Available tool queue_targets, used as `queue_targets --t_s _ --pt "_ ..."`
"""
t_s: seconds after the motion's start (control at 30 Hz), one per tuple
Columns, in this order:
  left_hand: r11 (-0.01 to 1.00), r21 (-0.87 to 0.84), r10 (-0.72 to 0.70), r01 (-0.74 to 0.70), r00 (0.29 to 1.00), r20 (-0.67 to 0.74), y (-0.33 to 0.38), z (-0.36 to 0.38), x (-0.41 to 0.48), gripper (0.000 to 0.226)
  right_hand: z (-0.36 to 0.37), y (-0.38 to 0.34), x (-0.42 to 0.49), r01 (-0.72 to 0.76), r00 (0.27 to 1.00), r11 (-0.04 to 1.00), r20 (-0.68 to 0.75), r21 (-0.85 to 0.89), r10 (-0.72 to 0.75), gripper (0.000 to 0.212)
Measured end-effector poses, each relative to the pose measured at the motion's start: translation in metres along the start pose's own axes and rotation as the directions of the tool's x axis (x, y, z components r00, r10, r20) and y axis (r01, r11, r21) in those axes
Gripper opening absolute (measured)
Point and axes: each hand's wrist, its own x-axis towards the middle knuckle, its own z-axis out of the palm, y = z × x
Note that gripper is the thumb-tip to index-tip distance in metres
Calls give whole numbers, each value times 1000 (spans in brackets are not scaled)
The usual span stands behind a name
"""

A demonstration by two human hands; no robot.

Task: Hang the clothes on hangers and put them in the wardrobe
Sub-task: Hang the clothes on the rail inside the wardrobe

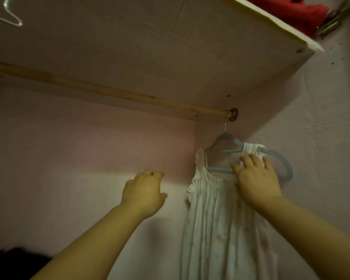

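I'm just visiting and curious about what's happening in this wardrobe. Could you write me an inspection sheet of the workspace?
Surface: wooden rod under a shelf.
Job's things: white dress on a grey hanger, hooked at the rod's right end.
Clutter: red cloth on the shelf; wire hanger top left; dark shape bottom left.
Hands: left hand hovers, holding nothing; right hand rests spread on dress strap and hanger.
Cables: nothing seen.
Surroundings: pink wardrobe walls.

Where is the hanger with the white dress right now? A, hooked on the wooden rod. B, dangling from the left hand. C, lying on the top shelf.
A: the hanger hangs by its hook from the rod, close to its right end.
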Motion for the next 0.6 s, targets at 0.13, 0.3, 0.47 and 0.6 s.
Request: queue_targets --t_s 0.13,0.3,0.47,0.6 --pt "999 -33 -11 14 995 94 -4 -3 -47 60 -13 -18 -65 26 994 994 103 103 -36 52" --pt "999 -32 13 -6 971 239 -3 12 -118 61 -28 -35 -159 48 970 980 226 195 -93 56" --pt "996 -85 57 -23 905 421 17 34 -202 61 -36 -37 -264 -6 905 971 414 238 -95 59" --pt "992 -123 79 -17 848 524 34 32 -268 59 -54 -29 -336 -62 860 963 504 263 -82 59"
